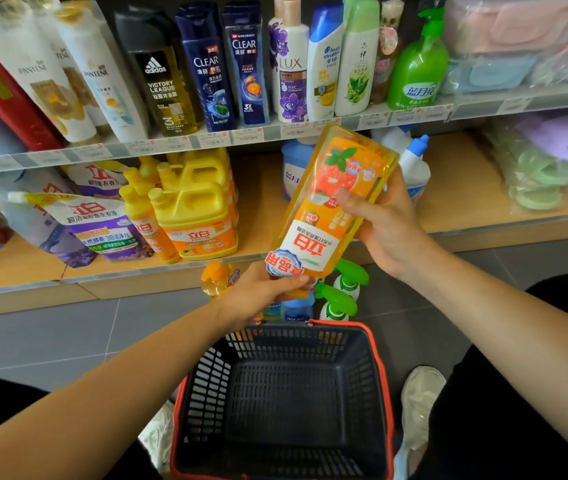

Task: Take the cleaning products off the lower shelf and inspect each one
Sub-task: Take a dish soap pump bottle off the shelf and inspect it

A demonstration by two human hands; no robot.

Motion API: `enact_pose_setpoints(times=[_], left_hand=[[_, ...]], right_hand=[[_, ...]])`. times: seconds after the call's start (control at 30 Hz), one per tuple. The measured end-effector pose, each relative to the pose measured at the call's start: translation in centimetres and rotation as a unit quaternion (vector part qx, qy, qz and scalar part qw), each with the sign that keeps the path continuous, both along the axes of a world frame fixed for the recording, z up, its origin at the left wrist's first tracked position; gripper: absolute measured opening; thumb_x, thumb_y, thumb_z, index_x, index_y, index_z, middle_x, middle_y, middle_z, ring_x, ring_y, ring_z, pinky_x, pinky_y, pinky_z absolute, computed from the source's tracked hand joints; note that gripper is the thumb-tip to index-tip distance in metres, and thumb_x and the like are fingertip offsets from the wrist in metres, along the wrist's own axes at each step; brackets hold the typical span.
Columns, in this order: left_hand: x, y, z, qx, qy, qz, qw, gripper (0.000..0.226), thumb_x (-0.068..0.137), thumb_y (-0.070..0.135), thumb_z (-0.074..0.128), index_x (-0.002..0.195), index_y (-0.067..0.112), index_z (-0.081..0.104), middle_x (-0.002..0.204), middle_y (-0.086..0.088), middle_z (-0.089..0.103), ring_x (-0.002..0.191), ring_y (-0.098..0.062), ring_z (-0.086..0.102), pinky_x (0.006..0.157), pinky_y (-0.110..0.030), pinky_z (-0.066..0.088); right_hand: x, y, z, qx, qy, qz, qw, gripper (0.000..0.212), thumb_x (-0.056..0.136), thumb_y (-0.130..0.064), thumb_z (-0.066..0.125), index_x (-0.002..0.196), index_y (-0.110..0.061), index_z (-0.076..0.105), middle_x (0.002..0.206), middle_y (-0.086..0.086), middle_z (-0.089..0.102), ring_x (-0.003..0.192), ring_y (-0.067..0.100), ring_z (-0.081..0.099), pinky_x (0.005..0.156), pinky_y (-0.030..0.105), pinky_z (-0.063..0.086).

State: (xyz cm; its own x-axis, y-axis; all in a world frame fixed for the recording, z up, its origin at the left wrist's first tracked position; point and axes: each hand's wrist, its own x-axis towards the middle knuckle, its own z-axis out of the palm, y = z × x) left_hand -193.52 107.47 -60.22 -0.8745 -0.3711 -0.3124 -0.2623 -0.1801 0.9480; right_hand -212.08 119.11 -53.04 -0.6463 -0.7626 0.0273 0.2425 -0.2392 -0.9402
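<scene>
Inspection of the bottle [338, 188], held inverted before the lower shelf [455, 188] and above the basket [381, 375]: left hand [262, 292] curled round its neck end, right hand [390, 226] wrapped round its body; slow turning under both grips should expose every label.

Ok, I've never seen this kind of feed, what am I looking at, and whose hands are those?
There is no machine. One camera sits on a person's head, looking forward and down, so the two grips are their own bare hands. The left grip holds the lower end of an orange detergent bottle whose label reads upside down; the right grip holds its side. Behind is the lower shelf with yellow jugs, refill pouches and a blue-capped white bottle. On the floor stand green-trigger spray bottles and a dark basket with a red rim.
</scene>
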Motion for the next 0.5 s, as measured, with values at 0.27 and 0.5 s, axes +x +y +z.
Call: enact_pose_setpoints(times=[0.27, 0.5], left_hand=[[-0.8, -3.4, 0.8, -0.030, 0.058, 0.109, 0.992, 0.035, 0.072, 0.024, 0.081, 0.103, 0.010, 0.070, 0.085, -0.007, 0.078, 0.073, -0.016, 0.074, 0.066, -0.024, 0.059], [-1.8, -6.5, 2.9, -0.107, 0.078, 0.227, 0.965, 0.033, 0.088, 0.032, 0.074, 0.101, 0.002, 0.069, 0.077, -0.009, 0.074, 0.069, -0.019, 0.071, 0.065, -0.029, 0.060]], right_hand=[[-4.3, 0.4, -0.9, 0.039, -0.039, -0.022, 0.998, 0.060, 0.076, -0.011, 0.080, 0.127, -0.025, 0.053, 0.115, 0.002, 0.070, 0.107, 0.023, 0.071, 0.079, 0.042, 0.058], [-4.9, -2.0, -5.2, 0.120, -0.196, 0.015, 0.973, 0.060, 0.073, -0.024, 0.079, 0.129, -0.023, 0.058, 0.120, 0.008, 0.073, 0.107, 0.029, 0.071, 0.082, 0.042, 0.061]])
